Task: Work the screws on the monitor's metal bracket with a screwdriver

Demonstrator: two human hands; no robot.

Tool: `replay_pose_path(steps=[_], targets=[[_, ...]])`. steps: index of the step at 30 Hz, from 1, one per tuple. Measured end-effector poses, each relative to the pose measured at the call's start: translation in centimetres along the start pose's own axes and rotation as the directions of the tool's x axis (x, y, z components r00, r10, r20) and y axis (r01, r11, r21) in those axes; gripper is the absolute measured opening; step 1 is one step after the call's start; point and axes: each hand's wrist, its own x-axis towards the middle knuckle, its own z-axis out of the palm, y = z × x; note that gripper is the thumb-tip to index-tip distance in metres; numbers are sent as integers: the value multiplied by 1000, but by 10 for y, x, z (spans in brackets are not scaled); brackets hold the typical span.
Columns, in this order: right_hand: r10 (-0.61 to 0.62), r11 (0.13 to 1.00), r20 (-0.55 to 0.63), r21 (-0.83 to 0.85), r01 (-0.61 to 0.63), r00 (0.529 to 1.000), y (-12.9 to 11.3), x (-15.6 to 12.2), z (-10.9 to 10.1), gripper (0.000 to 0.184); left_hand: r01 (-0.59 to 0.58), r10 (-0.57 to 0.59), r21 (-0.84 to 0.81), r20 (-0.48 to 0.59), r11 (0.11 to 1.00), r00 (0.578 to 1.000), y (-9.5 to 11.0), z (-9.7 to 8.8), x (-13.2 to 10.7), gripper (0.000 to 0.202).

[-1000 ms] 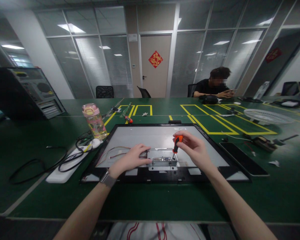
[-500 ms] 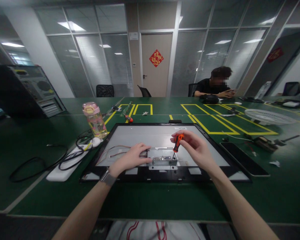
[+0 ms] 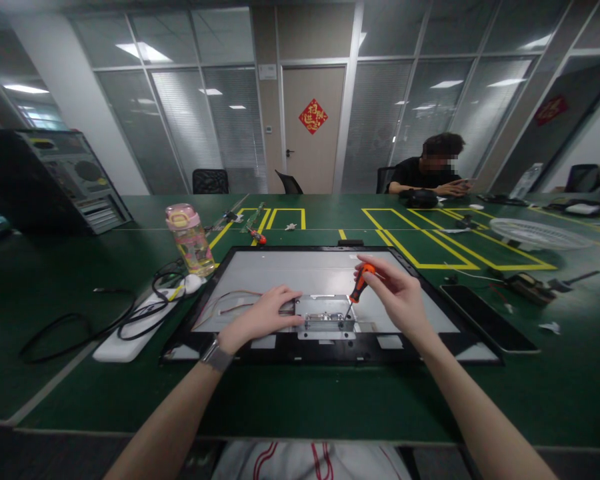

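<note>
Workpiece: a rectangular, black-framed panel with a pale grey back [image 3: 250, 267] lies flat on the table, its long axis running left to right across the person's front. Near the middle of its closer half is a silver metal bracket [image 3: 325, 325], also lengthwise left to right. The orange-and-black screwdriver [image 3: 363, 281] stands over the bracket's right end — shaft down and leftward, handle leaning up to the right.

Right hand [image 3: 399, 290]: raised above the panel, wrist angled inward, thumb and fingers pinching the screwdriver's handle. Left hand [image 3: 263, 312]: laid low at the bracket's left end, palm down, thumb spread from the fingers, all pointing right. A grey-banded watch [image 3: 217, 355] is on that wrist.

Surface: a green tabletop [image 3: 300, 400] marked with yellow tape outlines. A white power strip [image 3: 123, 343] lies left of the panel; a black slab-shaped device [image 3: 487, 318] lies just beside it on the right. Beyond the strip, a pink-lidded clear bottle [image 3: 193, 243] stands upright.

Room: an open-sided black computer tower [image 3: 55, 180] at far left; a seated person in black [image 3: 411, 173] across the table, rightward — then a pale door [image 3: 333, 157] bearing a red diamond sign [image 3: 313, 117].
</note>
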Motion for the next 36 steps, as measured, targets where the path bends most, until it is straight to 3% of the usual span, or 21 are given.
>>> replay_pose_path(steps=[4,9,15,19,24,31,36], targets=[[-62,996,-41,-67,59,997,1,0,1,19,9,-9,6,2,1000,1000,2,-1,-1,56],[-18,997,47,70,15,999,-3,-2,1,28,7,-7,6,2,1000,1000,2,-1,-1,57],[-68,997,-54,-47,66,996,5,0,3,17,-1,1,6,-3,1000,1000,0,0,0,57],[-89,994,-60,-69,85,994,4,0,3,14,7,-7,6,7,1000,1000,1,0,-1,57],[-49,997,33,68,47,998,-2,-3,2,27,-3,3,6,3,1000,1000,1,0,-1,57],[-71,997,-42,-31,69,997,1,-1,3,20,-10,10,8,-6,1000,1000,-2,0,0,57],[-22,994,21,104,19,1000,-1,-1,3,29,-7,7,3,1,1000,1000,-2,1,0,57]])
